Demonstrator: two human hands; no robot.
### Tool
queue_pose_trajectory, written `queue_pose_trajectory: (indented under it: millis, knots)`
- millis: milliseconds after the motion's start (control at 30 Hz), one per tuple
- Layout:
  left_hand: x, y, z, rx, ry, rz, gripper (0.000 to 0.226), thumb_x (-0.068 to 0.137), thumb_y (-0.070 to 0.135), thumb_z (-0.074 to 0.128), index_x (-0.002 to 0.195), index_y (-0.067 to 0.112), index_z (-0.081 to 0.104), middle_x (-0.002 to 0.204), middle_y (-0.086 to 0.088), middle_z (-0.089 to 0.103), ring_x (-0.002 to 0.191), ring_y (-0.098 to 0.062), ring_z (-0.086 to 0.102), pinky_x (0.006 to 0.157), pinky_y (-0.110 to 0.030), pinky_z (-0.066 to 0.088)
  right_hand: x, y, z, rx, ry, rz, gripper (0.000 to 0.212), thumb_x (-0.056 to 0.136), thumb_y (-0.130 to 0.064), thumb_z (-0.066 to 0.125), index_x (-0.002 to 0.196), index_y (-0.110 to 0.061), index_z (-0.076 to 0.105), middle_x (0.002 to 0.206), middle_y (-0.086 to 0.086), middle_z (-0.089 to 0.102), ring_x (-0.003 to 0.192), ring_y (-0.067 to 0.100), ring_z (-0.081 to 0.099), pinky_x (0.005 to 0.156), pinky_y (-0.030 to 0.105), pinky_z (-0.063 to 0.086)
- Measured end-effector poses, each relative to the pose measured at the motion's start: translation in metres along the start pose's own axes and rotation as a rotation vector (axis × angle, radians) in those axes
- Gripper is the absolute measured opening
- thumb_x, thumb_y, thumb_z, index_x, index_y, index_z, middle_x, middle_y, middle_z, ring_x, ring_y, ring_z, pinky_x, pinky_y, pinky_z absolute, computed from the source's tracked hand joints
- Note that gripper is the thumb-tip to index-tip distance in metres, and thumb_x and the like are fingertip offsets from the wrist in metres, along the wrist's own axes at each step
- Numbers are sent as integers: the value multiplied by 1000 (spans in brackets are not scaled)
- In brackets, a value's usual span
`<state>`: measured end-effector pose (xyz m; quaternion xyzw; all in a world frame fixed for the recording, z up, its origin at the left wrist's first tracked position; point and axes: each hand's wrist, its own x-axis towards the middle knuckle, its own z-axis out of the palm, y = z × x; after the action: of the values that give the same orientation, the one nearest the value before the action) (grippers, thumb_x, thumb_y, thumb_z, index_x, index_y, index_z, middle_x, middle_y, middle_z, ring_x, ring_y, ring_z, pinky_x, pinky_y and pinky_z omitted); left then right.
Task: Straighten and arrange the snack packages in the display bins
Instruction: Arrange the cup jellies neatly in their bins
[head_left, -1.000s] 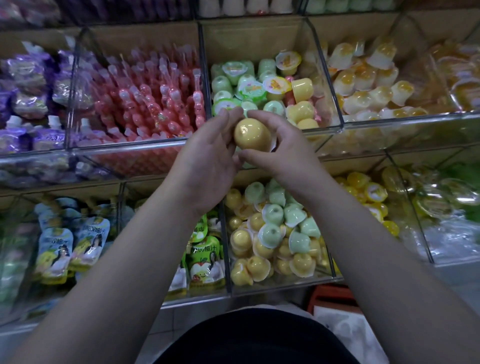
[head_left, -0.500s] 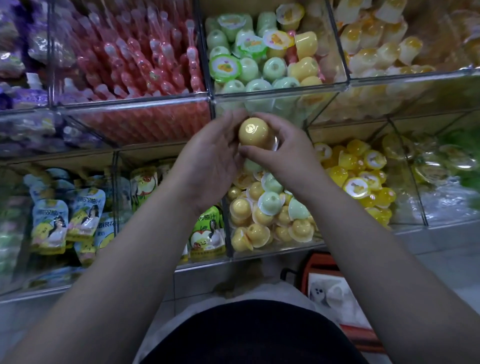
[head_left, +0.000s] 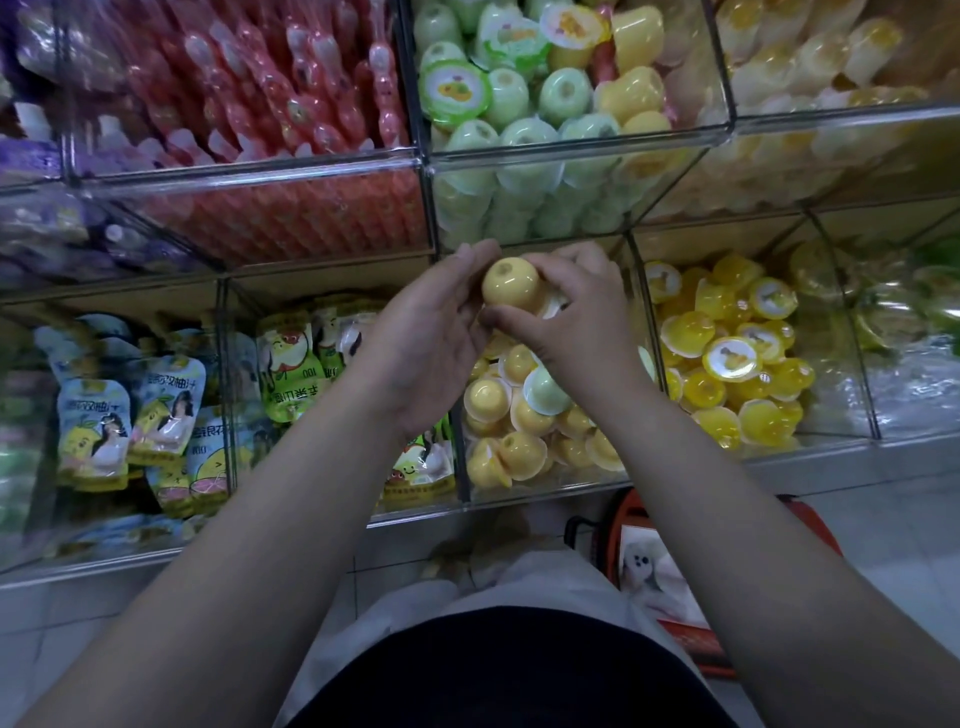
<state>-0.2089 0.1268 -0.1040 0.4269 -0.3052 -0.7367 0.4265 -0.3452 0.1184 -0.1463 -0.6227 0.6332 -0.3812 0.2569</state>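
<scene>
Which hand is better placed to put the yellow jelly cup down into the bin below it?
Probably the right hand: its thumb and fingers curl round the yellow jelly cup, and it hangs over the bin of pale yellow cups. The left hand only touches the cup's side with straighter fingers.

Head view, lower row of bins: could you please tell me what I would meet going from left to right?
Pale blue drink pouches → green drink pouches → pale yellow jelly cups, with a held cup above them → bright yellow jelly cups → clear packets, blurred.
</scene>
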Motion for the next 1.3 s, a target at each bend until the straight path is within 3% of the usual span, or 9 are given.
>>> queue_pose_trajectory:
  millis: [167,267,400,567,667,900,1100,1167,1300]
  knots:
    - [13,-8,-3,-29,21,-30,45,104,30,33,142,9,45,146,0,51,132,-10,49,90,-12,47,5,14,7,-49,-41,8,53,67,-46,82,111,-18,71,100,-6,48,103,21,49,85,25,34]
    - [22,-14,-7,-26,35,-54,46,104,29,33,144,9,43,145,2,51,126,-7,52,93,-13,47,9,21,12,-31,-76,23,51,70,-45,79,111,-16,69,101,-5,52,101,15,54,88,25,40]
    - [33,-26,-13,-52,62,-90,41,103,27,34,138,13,49,124,9,62,111,-2,60,91,-13,49,14,33,21,-29,-151,64,47,74,-26,82,116,-14,66,109,-1,55,102,11,53,88,16,37]
    - [46,-39,-17,-76,85,-114,31,102,25,36,126,19,56,115,13,66,121,-6,56,104,-25,41,17,44,39,-12,-203,132,55,76,-10,76,127,-9,58,124,5,49,113,12,49,86,-3,27]
    - [53,-43,-19,-82,87,-126,28,95,26,42,117,20,60,111,13,70,116,-5,59,107,-27,38,17,52,46,-25,-245,156,55,77,-7,73,129,-11,56,122,3,46,115,16,49,87,4,29]
    - [70,-53,-37,-89,124,-201,47,104,27,32,147,9,40,146,0,50,135,-10,45,116,-31,31,26,69,57,-222,-303,136,52,75,-27,76,125,-21,64,115,7,68,116,30,51,92,32,42]
    - [78,-65,-42,-65,122,-262,20,103,25,37,109,21,56,94,16,73,99,3,64,98,-22,42,31,82,72,-295,-447,173,56,79,-24,73,132,-18,58,120,12,66,117,32,49,93,30,36]
    - [81,-71,-43,-76,145,-268,18,102,23,40,106,19,57,97,9,72,97,-1,64,94,-22,44,30,86,78,-302,-497,174,59,77,-21,75,133,-14,56,125,15,62,118,34,48,96,32,36]
    - [86,-83,-48,-129,194,-272,25,101,21,42,121,11,55,121,-9,61,115,-15,57,106,-28,38,28,93,88,-293,-502,153,57,75,-13,75,128,-8,57,122,17,61,114,36,52,94,33,35]
